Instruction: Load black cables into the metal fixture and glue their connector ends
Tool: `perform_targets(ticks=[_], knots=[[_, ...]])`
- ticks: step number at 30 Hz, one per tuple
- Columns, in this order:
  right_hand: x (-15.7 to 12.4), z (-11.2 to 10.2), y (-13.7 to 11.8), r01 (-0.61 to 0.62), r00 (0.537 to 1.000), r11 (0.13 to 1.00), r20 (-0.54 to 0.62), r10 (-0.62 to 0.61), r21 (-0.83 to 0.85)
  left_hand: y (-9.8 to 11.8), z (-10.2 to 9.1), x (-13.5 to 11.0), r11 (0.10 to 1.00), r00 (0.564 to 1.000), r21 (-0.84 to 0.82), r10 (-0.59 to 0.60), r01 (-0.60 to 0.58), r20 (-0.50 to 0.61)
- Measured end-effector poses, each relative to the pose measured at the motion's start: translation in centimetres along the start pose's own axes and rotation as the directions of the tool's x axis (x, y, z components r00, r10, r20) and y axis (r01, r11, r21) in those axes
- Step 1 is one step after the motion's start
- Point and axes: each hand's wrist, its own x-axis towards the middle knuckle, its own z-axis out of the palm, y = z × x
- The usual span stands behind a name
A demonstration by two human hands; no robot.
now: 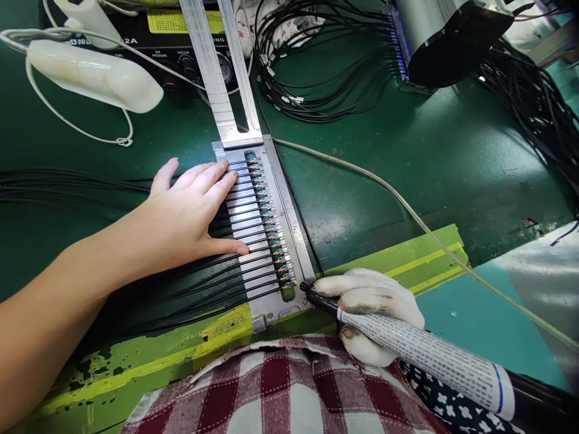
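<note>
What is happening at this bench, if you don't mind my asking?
A person's left hand is spread over thin black cables lined up across a metal plate. The white-gloved right hand holds a thick pen-shaped tool, its tip by the cable ends nearest the person. Whether it touches them is too small to tell.

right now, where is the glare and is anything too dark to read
Head view: bright light pales the left hand and metal fixture; head view: soft sheen on the green tabletop; head view: the pen-shaped tool's black rear loses detail.
</note>
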Motion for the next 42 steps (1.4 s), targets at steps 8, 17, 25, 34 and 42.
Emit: perform_targets(ticks=[8, 17, 25, 34, 42], knots=[[-0.2, 0.2, 0.1, -0.025, 1.000, 0.999, -0.008, 0.025, 0.024, -0.2, 0.2, 0.2, 0.997, 0.999, -0.073, 0.020, -0.023, -0.044], [0.1, 0.1, 0.2, -0.038, 0.999, 0.999, 0.035, 0.038, 0.015, -0.1, 0.0, 0.0, 0.996, 1.000, -0.085, 0.004, -0.007, -0.025], [-0.2, -0.1, 0.2, -0.009, 1.000, 1.000, 0.027, 0.009, 0.017, -0.1, 0.2, 0.2, 0.997, 1.000, -0.083, 0.003, -0.005, -0.022], [-0.4, 0.0, 0.2, 0.013, 1.000, 0.998, -0.025, -0.012, 0.064, -0.2, 0.2, 0.1, 0.994, 1.000, -0.105, -0.005, 0.002, -0.030], [-1.3, 0.3, -0.2, -0.244, 0.905, 0.855, -0.210, 0.371, 0.458, -0.5, 0.3, 0.2, 0.996, 1.000, -0.085, -0.021, 0.021, -0.004]])
